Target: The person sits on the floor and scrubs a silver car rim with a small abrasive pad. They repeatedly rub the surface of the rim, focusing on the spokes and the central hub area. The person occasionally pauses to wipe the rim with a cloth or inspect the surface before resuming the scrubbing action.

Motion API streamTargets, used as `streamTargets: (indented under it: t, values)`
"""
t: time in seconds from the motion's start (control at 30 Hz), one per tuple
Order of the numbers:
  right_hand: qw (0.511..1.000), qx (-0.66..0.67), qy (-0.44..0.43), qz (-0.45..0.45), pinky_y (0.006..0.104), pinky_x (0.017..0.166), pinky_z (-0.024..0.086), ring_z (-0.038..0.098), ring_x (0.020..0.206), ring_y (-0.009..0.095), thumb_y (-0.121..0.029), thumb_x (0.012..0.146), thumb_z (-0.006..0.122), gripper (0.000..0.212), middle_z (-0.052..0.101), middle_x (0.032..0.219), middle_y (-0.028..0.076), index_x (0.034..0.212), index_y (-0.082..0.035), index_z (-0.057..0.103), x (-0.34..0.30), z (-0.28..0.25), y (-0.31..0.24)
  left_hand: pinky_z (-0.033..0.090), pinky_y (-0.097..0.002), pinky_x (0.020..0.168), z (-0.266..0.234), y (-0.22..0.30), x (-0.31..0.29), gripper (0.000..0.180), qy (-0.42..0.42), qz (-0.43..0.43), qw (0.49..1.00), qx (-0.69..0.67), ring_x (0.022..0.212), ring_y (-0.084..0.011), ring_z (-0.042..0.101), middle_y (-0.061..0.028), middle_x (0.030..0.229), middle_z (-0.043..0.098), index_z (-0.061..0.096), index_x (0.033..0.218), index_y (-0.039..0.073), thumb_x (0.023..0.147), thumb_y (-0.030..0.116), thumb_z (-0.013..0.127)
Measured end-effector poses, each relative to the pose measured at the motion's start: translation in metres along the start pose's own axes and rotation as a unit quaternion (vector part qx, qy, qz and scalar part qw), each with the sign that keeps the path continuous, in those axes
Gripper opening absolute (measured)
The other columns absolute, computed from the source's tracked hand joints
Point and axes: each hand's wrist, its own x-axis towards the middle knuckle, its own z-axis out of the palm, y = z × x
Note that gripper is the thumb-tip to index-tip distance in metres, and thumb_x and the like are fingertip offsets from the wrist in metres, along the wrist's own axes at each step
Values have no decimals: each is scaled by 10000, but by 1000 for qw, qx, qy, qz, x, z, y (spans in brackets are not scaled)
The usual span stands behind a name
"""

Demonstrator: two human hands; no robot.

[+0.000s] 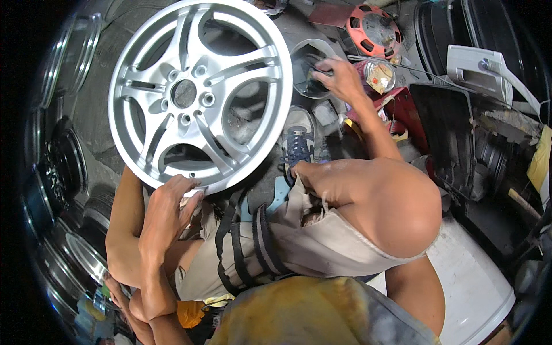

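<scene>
A silver alloy wheel rim (241,60) with split spokes leans before my legs, its face up toward me. At its lower edge my left hand (170,210) is closed, fingers curled over the outer lip and thumb below. Further right, my right hand (343,80) reaches over a round, pale-rimmed bucket (299,48) with dark contents. The right fingers are bent together around a small dark thing whose kind I cannot make out. My shoe (299,141) stands just below the bucket, next to the rim.
Right of the bucket stand an open tin (379,76) and an orange-red reel-like ring (374,31). A dark panel (443,132) and a white-grey box (480,72) stand further right. More wheels (69,155) line the left side. A white surface (468,282) lies at lower right.
</scene>
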Motion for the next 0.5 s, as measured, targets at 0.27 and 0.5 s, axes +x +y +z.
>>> streamTargets:
  t: [0.27, 0.5]
  values:
    - [960, -211, -133, 125, 431, 854, 582, 742, 1002, 339, -368, 846, 811, 389, 764, 1026, 188, 1073, -58, 756, 47, 43, -34, 494, -470, 739, 0, 12, 11, 187, -6, 14, 1000, 4, 848, -426, 635, -211, 922, 642, 691, 1046, -28, 910, 99, 711]
    - [960, -218, -108, 140, 481, 858, 582, 736, 987, 383, -288, 905, 724, 245, 753, 1019, 214, 995, -66, 774, 42, 46, -12, 507, -471, 772, -3, 18, 10, 189, -19, -9, 1000, 14, 892, -430, 646, -206, 958, 661, 700, 1060, -17, 910, 97, 711]
